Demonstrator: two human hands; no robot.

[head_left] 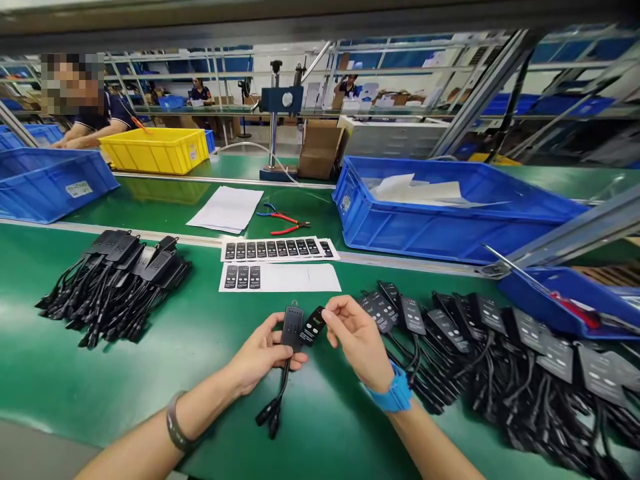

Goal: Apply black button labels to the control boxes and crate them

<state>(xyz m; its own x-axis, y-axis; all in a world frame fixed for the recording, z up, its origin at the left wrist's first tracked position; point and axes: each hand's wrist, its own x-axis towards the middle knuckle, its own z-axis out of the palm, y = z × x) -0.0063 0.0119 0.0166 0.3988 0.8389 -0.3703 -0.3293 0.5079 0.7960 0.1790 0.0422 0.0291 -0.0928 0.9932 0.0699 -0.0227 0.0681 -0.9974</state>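
Observation:
My left hand (267, 353) is closed around a small black controller box (292, 325) with a hanging loop on top and short black cables with plugs (273, 415) dangling below. Between the thumb and fingers of my right hand (357, 337) is a black label sticker (313, 325) with white print, tilted just beside the box's right edge. Whether the label touches the box I cannot tell. Beyond my hands lies a white label sheet (300, 277) with three black labels at its left end. Behind it are fuller label strips (273, 249).
Unlabelled boxes with cables (120, 280) are heaped at left, labelled ones (500, 347) at right. Red-and-blue pliers (285, 219) and white paper (225, 209) lie behind the strips. Blue bins (450, 233) and a yellow bin (155, 152) stand farther back. A co-worker (95, 120) sits across.

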